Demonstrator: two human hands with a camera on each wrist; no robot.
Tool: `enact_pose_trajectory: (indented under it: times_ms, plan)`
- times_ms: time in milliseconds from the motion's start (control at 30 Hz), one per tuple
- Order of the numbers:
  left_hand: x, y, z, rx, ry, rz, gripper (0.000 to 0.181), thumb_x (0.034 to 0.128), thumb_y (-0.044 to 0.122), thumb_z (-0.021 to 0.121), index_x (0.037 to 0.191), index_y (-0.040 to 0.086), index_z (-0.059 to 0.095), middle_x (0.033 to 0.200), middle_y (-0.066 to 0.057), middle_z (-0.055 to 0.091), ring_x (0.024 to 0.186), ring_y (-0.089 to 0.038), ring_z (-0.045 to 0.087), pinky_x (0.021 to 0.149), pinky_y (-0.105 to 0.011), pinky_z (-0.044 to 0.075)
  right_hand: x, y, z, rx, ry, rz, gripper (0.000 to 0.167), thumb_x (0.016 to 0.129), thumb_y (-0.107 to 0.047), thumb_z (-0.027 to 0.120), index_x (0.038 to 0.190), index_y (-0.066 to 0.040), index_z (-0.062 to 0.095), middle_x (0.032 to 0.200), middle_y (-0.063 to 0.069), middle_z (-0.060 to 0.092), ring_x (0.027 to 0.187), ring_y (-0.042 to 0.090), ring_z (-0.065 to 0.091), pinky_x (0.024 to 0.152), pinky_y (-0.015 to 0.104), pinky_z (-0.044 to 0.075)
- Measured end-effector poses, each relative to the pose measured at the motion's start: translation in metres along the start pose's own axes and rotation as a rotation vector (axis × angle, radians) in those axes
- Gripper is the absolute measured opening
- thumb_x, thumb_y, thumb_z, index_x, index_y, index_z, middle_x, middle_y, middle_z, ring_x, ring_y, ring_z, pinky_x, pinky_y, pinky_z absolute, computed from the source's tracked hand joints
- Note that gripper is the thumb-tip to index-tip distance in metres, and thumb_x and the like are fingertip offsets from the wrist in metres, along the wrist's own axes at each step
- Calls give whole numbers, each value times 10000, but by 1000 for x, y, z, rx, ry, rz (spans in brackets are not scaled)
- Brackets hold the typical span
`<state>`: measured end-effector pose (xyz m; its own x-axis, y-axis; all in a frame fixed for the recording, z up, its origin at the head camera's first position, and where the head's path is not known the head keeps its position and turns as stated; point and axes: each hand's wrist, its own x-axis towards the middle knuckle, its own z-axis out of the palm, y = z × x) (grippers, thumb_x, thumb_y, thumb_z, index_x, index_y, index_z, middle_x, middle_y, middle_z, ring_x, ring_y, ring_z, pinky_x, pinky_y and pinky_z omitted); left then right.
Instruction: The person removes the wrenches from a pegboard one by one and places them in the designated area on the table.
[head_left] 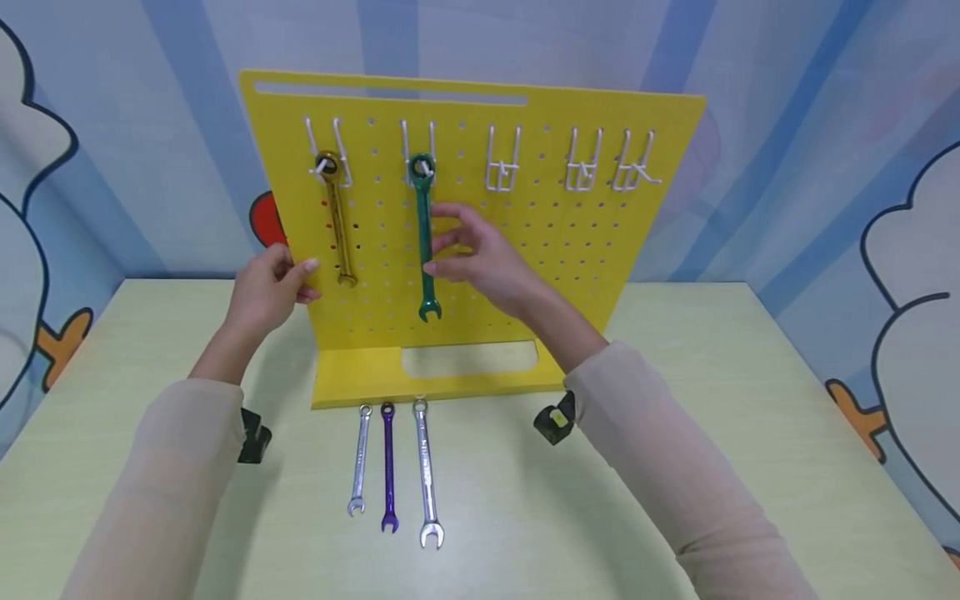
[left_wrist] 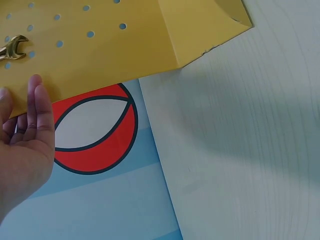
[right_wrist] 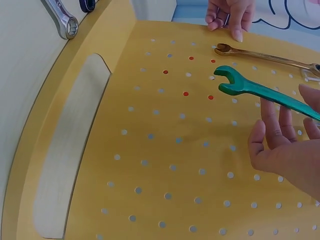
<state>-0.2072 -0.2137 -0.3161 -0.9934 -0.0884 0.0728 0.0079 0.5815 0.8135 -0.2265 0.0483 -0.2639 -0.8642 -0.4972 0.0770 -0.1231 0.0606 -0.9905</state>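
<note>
A green combination wrench point(head_left: 425, 242) hangs by its ring end on the second hook, its open end pointing down. My right hand point(head_left: 487, 262) pinches its shank, thumb on the near side and fingertips partly hidden behind it in the right wrist view. The yellow pegboard point(head_left: 465, 308) stands upright; my left hand point(head_left: 262, 287) grips its left edge, with some fingers hidden behind. Beside that hand a gold wrench point(head_left: 340, 225) hangs on the first hook. On the table before the board lie a small silver wrench point(head_left: 361, 458), a purple wrench point(head_left: 388, 471) and a larger silver wrench point(head_left: 426, 475).
To the right of the green wrench, white wire hooks point(head_left: 502, 171) stick out from the board. Its yellow base point(head_left: 360, 375) has a long cut-out and rests on the pale table point(head_left: 675, 467). A printed cloth backdrop point(head_left: 787, 208) rises behind.
</note>
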Motion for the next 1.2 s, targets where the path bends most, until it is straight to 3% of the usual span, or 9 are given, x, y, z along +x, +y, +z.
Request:
enact_pose_trajectory:
  times_ms: [133,300,600,767,1200]
  plan:
    - [0,0,0,7,1,-8,358,934,343,467,958,-11,426,942,-173,524,805,-255,635,616,-160,510,0,-1,0,-16,12,-23,572,838,88,573,1340,-115,389,991,130,528,843,227,555,878,498,438]
    - [0,2,1,2,-2,-7,353,935,337,469,961,-12,427,942,-172,523,807,-259,633,615,-161,512,-2,-4,1,-21,44,-28,535,852,103,541,1325,-106,408,964,138,528,759,218,565,844,505,451]
    - [1,2,1,-2,-7,5,346,938,334,469,939,-9,419,924,-171,538,756,-206,641,607,-165,513,-3,-7,1,-21,68,-27,516,850,112,541,1312,-89,429,927,128,523,719,210,561,797,460,475]
    - [1,2,0,-2,-13,0,345,940,335,466,930,-6,414,921,-172,539,754,-203,643,610,-172,514,-4,-8,2,-17,74,-33,505,846,119,541,1298,-81,438,917,133,526,723,215,559,826,504,461]
    - [0,1,-1,2,-23,4,351,949,343,443,940,-6,414,938,-181,537,806,-249,635,621,-150,507,-12,-13,1,-50,53,-31,504,827,121,565,1280,-66,447,920,130,539,732,223,570,743,352,514]
